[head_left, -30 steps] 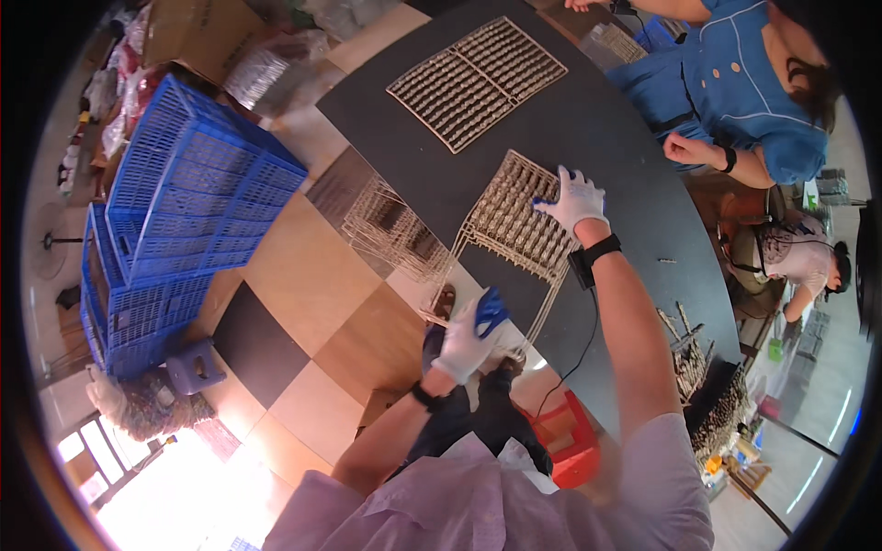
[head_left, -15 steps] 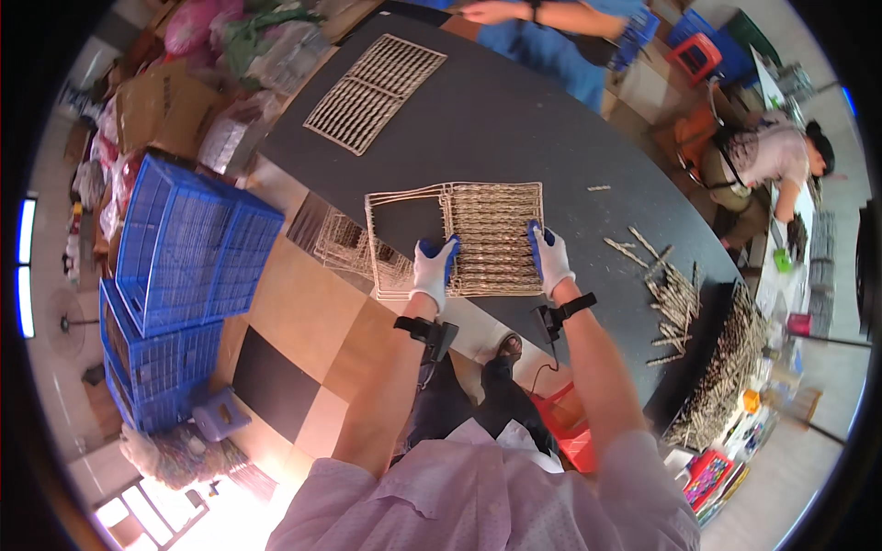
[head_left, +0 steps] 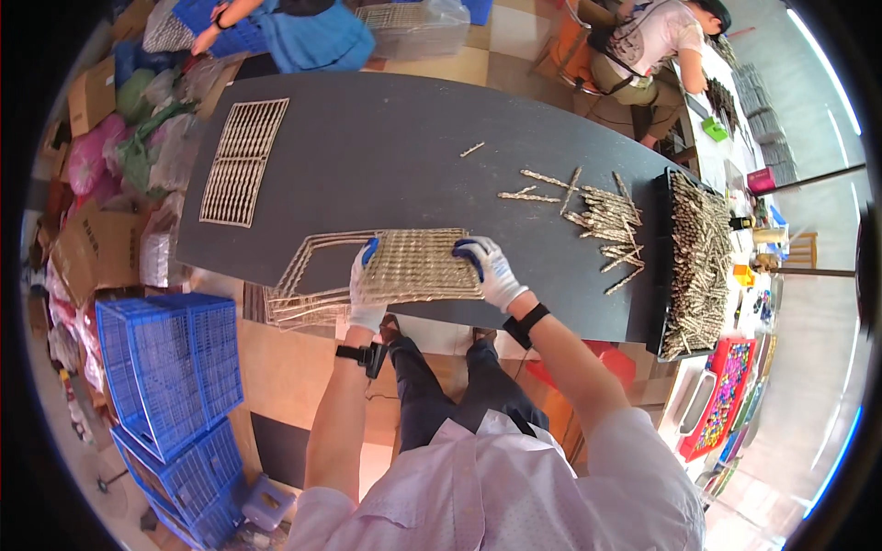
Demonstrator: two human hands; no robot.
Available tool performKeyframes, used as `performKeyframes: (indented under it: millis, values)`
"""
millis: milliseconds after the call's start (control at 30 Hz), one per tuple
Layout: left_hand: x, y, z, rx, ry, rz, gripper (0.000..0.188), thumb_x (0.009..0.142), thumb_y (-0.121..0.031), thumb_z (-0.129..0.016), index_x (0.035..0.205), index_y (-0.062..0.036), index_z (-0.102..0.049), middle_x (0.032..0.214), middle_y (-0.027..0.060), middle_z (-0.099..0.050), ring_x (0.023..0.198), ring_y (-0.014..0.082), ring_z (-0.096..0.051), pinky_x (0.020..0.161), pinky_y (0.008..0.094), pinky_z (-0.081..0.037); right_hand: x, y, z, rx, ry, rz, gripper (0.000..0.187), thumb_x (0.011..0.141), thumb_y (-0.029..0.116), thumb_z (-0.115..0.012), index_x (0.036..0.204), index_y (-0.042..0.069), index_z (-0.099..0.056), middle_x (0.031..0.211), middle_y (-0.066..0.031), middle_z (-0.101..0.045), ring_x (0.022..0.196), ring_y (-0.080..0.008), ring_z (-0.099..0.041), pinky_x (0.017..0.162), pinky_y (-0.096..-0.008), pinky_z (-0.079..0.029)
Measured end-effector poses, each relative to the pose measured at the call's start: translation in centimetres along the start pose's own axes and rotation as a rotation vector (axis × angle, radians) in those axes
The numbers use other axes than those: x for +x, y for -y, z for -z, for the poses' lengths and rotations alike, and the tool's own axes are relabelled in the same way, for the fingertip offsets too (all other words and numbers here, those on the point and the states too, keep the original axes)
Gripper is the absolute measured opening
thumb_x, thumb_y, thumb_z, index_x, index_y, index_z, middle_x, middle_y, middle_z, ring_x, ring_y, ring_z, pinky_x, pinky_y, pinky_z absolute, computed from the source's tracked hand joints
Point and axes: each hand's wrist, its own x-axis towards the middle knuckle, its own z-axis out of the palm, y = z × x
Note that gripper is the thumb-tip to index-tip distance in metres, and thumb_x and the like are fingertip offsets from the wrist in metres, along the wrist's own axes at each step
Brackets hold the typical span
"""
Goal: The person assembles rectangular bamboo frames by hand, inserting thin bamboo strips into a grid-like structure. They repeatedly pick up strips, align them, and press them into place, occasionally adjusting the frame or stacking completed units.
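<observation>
Between my gloved hands is a stack of thin tan frames (head_left: 421, 264), near the table's front edge. Rows of twisted sticks fill its right part, while its left part is an open outline fanned into several layers. My left hand (head_left: 369, 292), in a white and blue glove, closes on the stack by the middle bar, thumb side up. My right hand (head_left: 494, 272) grips the stack's far right corner with bent fingers. A similar single frame (head_left: 243, 163), with two rows of twisted bars, lies flat at the table's far left.
Loose twisted sticks (head_left: 602, 220) lie on the dark table (head_left: 386, 156), beside a black tray (head_left: 660, 285) heaped with more. Blue crates (head_left: 170, 372) stand on the floor at left. A person (head_left: 308, 37) is beyond the table; another (head_left: 643, 55) sits far right.
My view has turned right. The stack now tilts and its left layers have spread apart. My right hand has shifted from the stack's right side to its far right corner.
</observation>
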Motion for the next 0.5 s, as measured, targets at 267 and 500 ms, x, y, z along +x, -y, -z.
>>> performKeyframes:
  millis: [267, 500]
  values:
    - [1.1, -2.3, 0.5, -0.129, -0.106, 0.242, 0.074, 0.074, 0.008, -0.071, 0.140, -0.0038, -0.038, 0.113, 0.0129, -0.062, 0.089, 0.0181, -0.064, 0.079, 0.0285, -0.054, 0.2, -0.4, -0.7, 0.315, -0.235, -0.187, 0.036, 0.083, 0.014, -0.063, 0.114, 0.000, -0.053, 0.109, -0.0222, -0.060, 0.103, -0.0403, -0.056, 0.088, -0.0439, -0.045]
    - [-0.4, -2.0, -2.0, 0.591, 0.072, 0.205, 0.068, 0.079, -0.029, -0.073, 0.135, -0.0035, -0.044, 0.132, 0.0210, -0.050, 0.121, 0.0376, -0.049, 0.100, 0.0436, -0.042, 0.5, -2.0, -2.8, 0.282, -0.136, -0.745, 0.032, 0.088, 0.020, -0.061, 0.113, 0.000, -0.054, 0.096, -0.0225, -0.065, 0.093, -0.0398, -0.062, 0.078, -0.0429, -0.048]
